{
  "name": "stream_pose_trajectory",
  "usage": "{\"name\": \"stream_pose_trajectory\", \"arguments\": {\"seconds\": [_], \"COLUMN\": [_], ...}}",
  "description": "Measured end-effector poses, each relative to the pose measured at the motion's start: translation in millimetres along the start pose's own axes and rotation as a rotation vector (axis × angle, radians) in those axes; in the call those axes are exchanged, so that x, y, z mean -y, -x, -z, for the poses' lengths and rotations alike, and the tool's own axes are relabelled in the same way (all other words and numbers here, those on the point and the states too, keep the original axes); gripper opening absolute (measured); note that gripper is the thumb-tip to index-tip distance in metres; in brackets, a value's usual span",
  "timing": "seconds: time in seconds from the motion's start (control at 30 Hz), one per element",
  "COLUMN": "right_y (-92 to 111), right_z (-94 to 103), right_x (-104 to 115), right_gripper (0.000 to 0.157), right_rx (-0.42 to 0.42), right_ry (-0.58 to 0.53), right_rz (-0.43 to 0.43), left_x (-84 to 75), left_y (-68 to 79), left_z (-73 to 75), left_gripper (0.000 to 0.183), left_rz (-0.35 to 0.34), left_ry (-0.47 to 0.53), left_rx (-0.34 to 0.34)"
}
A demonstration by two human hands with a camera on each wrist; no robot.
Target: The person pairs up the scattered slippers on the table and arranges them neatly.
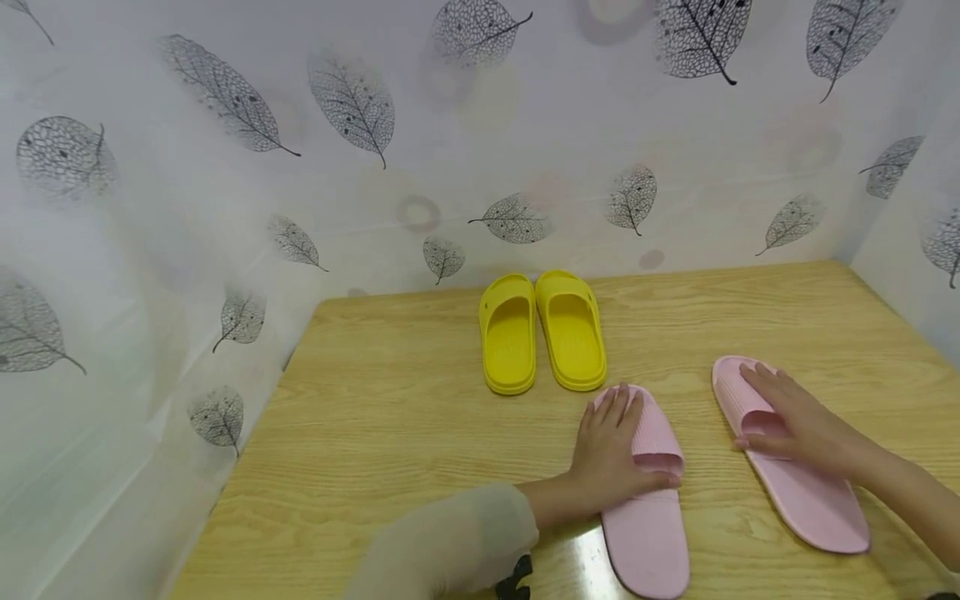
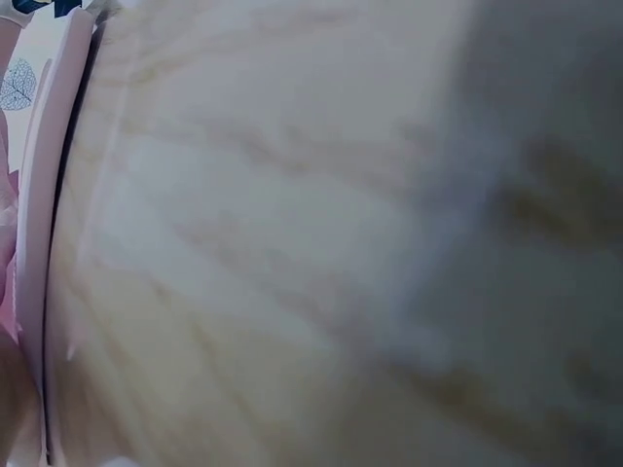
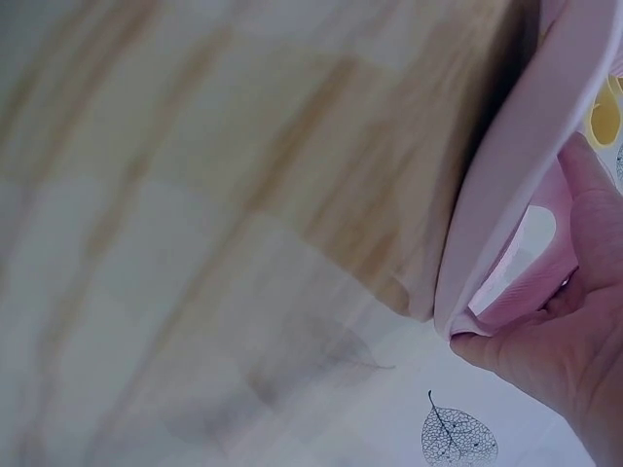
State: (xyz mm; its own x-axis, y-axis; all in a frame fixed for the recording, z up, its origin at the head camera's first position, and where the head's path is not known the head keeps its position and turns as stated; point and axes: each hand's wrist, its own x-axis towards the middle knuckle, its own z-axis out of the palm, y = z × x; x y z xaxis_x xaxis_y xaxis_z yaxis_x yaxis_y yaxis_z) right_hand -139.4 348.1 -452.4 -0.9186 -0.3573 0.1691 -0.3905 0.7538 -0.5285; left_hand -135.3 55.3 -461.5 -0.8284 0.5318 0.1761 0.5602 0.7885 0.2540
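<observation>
A pair of pink slippers lies on the wooden table, apart from each other, toes toward the back wall. My left hand (image 1: 609, 467) rests on the strap of the left pink slipper (image 1: 647, 550), fingers straight toward the toe and thumb across the foot opening. On the right pink slipper (image 1: 813, 504), angled toe-inward, lies my right hand (image 1: 810, 425), its fingers spread over the strap and thumb at the inner edge. The right wrist view shows this slipper's side (image 3: 526, 146) with a fingertip at its edge. At its left border, the left wrist view catches the slipper's edge (image 2: 44, 204).
A pair of yellow slippers (image 1: 507, 342) stands side by side near the table's back edge, toes to the wall. The wood-grain table (image 1: 360, 467) is bordered by white sheeting (image 1: 525, 142) printed with dark leaves at the back and both sides.
</observation>
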Motion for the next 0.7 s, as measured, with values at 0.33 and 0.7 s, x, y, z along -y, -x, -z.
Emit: {"name": "stream_pose_trajectory", "arguments": {"seconds": [0.33,0.7], "right_y": [-0.6,-0.3], "right_z": [0.4,-2.0], "right_x": [0.4,-2.3], "right_gripper": [0.101,0.102], "right_rx": [-0.005,-0.009], "right_ry": [0.005,0.015], "right_rz": [0.007,0.015], "left_x": [-2.6,-5.4], "left_y": [-6.4,-10.6], "left_z": [-1.7,-7.5], "left_gripper": [0.112,0.113], "left_rz": [0.009,0.016], "left_ry": [-0.013,-0.031], "left_rx": [0.018,0.005]}}
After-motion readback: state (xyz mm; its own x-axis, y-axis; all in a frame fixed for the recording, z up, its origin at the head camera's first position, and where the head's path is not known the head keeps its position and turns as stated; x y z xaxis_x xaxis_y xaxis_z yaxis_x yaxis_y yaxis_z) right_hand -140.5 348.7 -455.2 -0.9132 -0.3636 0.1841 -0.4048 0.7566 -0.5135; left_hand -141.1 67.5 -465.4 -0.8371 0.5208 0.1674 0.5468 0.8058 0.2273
